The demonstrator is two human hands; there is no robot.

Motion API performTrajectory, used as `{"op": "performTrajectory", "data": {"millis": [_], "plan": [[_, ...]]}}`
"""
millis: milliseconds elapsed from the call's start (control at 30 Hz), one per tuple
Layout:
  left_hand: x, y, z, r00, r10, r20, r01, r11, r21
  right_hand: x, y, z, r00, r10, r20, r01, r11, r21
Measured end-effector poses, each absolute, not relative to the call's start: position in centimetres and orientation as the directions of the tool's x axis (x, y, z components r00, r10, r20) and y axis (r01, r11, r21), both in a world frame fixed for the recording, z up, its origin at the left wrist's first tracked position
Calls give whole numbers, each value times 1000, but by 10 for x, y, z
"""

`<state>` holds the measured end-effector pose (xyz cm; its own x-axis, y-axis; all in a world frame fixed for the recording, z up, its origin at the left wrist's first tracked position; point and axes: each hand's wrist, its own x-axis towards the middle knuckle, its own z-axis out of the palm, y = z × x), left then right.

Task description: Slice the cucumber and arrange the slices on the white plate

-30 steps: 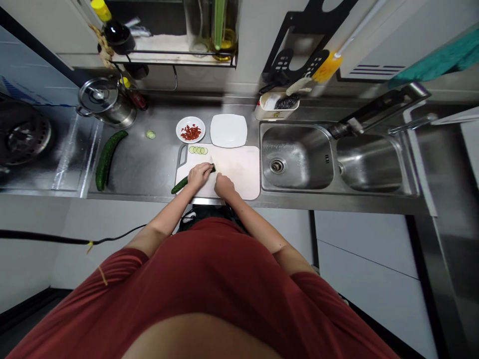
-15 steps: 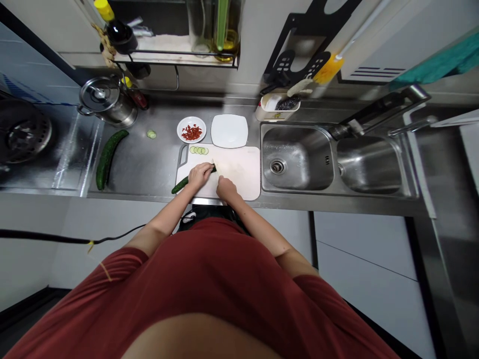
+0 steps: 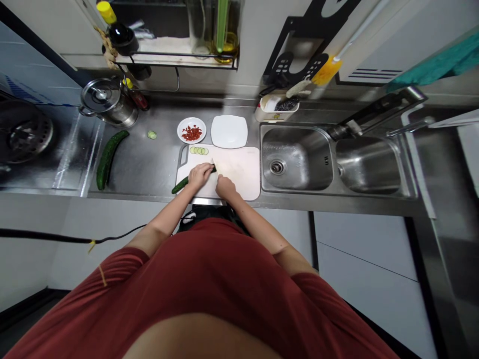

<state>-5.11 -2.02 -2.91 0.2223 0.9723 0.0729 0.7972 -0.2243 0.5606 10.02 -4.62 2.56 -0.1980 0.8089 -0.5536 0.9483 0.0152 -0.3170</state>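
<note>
My left hand (image 3: 200, 174) is closed over a dark green cucumber (image 3: 180, 185), which lies slanted across the white cutting board (image 3: 243, 172). Its cut end shows just past my fingertips. Wrapped round a knife handle, my right hand (image 3: 225, 187) keeps the pale knife blade (image 3: 215, 165) against that end. The blade is thin and hard to make out on the board. Several cucumber slices (image 3: 198, 150) overlap in a row at the board's upper left.
Behind the board stand a plate of chopped red pieces (image 3: 191, 130) and a white square plate (image 3: 229, 131). Another cucumber (image 3: 108, 158) and a cut end piece (image 3: 151, 134) lie left. A steel pot (image 3: 108, 102) stands further back; a double sink (image 3: 297, 157) is right.
My right hand has shifted very slightly left with the knife. My left hand and the cucumber stay in place.
</note>
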Motion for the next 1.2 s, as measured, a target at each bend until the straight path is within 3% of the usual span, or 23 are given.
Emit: {"op": "performTrajectory", "data": {"millis": [1200], "plan": [[-52,-21,-37,204,975,92,791,-219,572,105,-55,12,-181,802,-569,952,-3,-307]]}}
